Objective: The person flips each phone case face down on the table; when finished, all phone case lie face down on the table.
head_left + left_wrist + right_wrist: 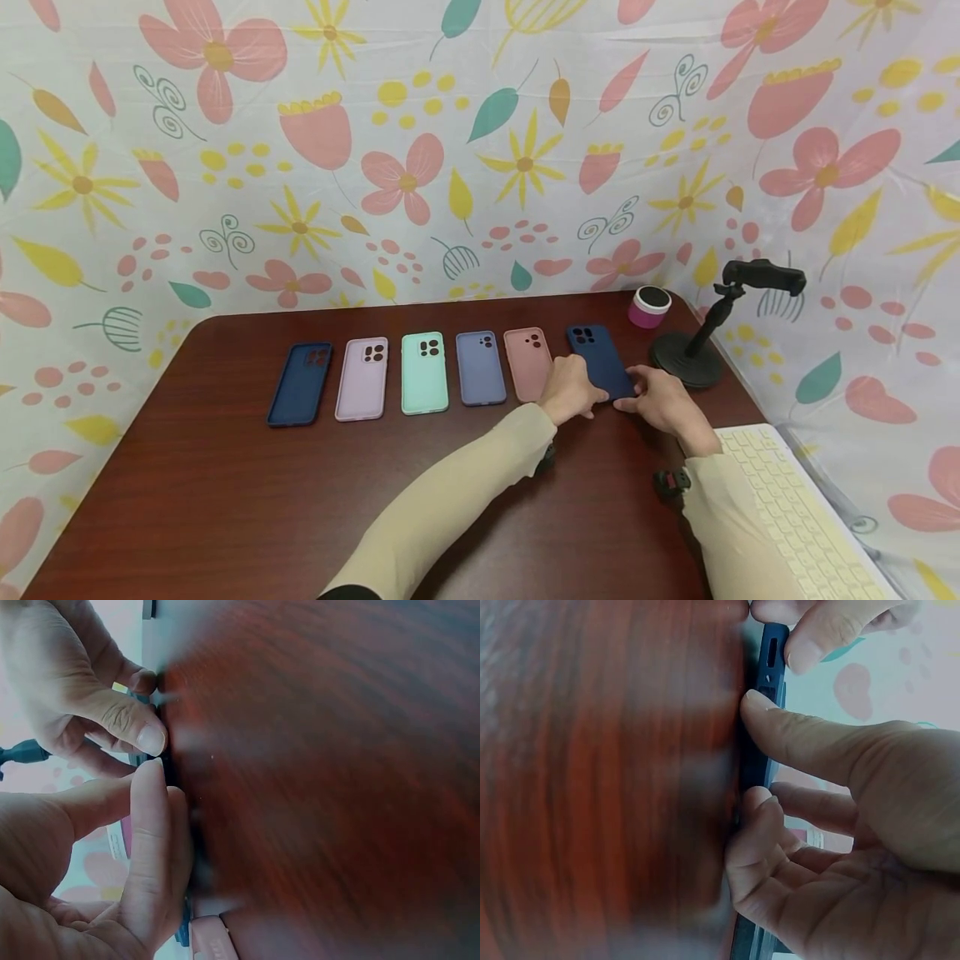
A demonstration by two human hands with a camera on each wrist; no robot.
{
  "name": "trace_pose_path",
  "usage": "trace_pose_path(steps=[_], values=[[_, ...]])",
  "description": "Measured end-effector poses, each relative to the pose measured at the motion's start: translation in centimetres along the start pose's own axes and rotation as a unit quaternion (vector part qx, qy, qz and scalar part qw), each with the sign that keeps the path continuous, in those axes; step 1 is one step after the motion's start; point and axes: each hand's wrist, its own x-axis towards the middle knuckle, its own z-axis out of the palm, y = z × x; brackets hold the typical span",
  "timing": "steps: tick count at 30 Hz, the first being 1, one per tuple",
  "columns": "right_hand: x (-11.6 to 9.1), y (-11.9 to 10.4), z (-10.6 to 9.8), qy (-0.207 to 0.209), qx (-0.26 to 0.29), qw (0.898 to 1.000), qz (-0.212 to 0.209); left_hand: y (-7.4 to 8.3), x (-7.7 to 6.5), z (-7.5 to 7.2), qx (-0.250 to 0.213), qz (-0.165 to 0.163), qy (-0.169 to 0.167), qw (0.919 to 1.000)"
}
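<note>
At the right end of a row of phone cases lies a dark blue phone case [600,363], flat on the table with its camera cut-outs toward the wall. My left hand [572,392] pinches its near left corner. On the near right corner, my right hand [663,400] holds it between thumb and fingers. The right wrist view shows the case's bottom edge [772,660] with a port slot, the right thumb pressed on it. In the left wrist view the fingers hide most of the case. A pink phone case [528,363] lies just left of my left hand.
Leftward in the row are a greyish-blue case [481,368], a mint case [424,373], a lilac case [362,379] and another dark blue case [300,385]. On the right stand a pink jar [648,312], a black stand [688,360] and a white keyboard [795,508].
</note>
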Motion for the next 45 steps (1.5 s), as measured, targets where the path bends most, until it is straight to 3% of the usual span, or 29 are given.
trace_pose_path(steps=[5, 14, 18, 23, 25, 31, 39, 45], values=[[0.1, 0.1, 0.2, 0.002, -0.001, 1.0, -0.003, -1.1, 1.9, 1.5, 0.007, -0.002, -0.008, 0.9999], [0.0, 0.0, 0.4, 0.001, 0.005, 1.0, -0.001, -1.3, 2.1, 2.0, 0.025, -0.01, -0.007, 0.9996], [-0.3, -0.2, 0.4, 0.005, 0.001, 1.0, -0.006, -0.5, 0.2, 0.5, 0.028, -0.014, -0.006, 0.9995], [-1.0, -0.9, 0.5, 0.023, 0.006, 1.0, 0.0, -0.1, -2.5, -1.8, 0.003, 0.022, -0.011, 0.9997], [-1.2, -1.2, 0.6, 0.035, 0.008, 0.999, -0.003, -0.9, -2.2, -1.5, 0.0, 0.042, -0.007, 0.9991], [-1.6, -2.8, 0.7, 0.056, 0.016, 0.998, -0.032, -1.5, -4.2, -3.6, -0.064, 0.042, -0.037, 0.9964], [-1.8, -4.9, 1.7, 0.058, 0.046, 0.996, -0.057, -2.9, -5.7, -6.5, -0.055, 0.055, -0.061, 0.9951], [-1.1, -5.8, 2.9, 0.047, 0.053, 0.996, -0.062, -5.2, -4.9, -6.9, -0.03, 0.038, -0.035, 0.9982]])
